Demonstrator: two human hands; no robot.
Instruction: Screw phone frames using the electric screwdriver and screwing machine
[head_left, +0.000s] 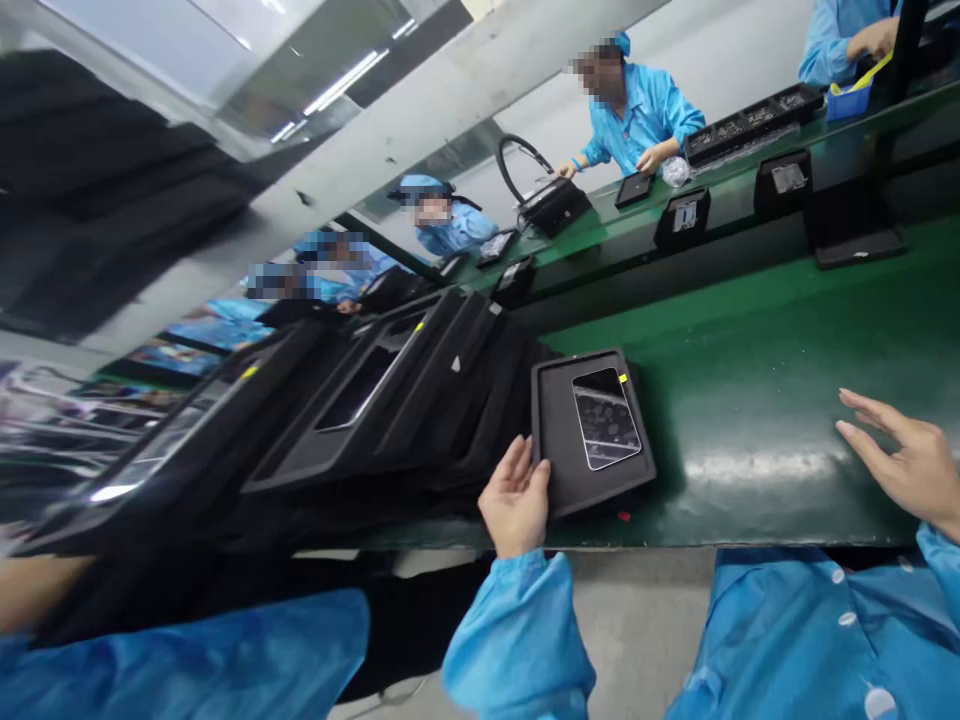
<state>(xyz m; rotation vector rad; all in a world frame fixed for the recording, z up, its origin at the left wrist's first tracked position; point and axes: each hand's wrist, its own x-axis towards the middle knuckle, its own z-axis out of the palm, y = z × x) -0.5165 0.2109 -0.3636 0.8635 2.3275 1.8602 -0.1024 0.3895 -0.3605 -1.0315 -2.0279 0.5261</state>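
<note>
A black foam tray lies on the green conveyor belt with a glossy phone-shaped panel set in its recess. My left hand grips the tray's near left edge, thumb on top and fingers pressed together. My right hand hovers over the belt far to the right of the tray. Its fingers are stretched out and apart, and it holds nothing.
A leaning row of several black trays crowds the belt left of my tray. A blurred blue sleeve fills the bottom left. Across a raised shelf, black fixtures stand, and co-workers in blue coats work on the far side.
</note>
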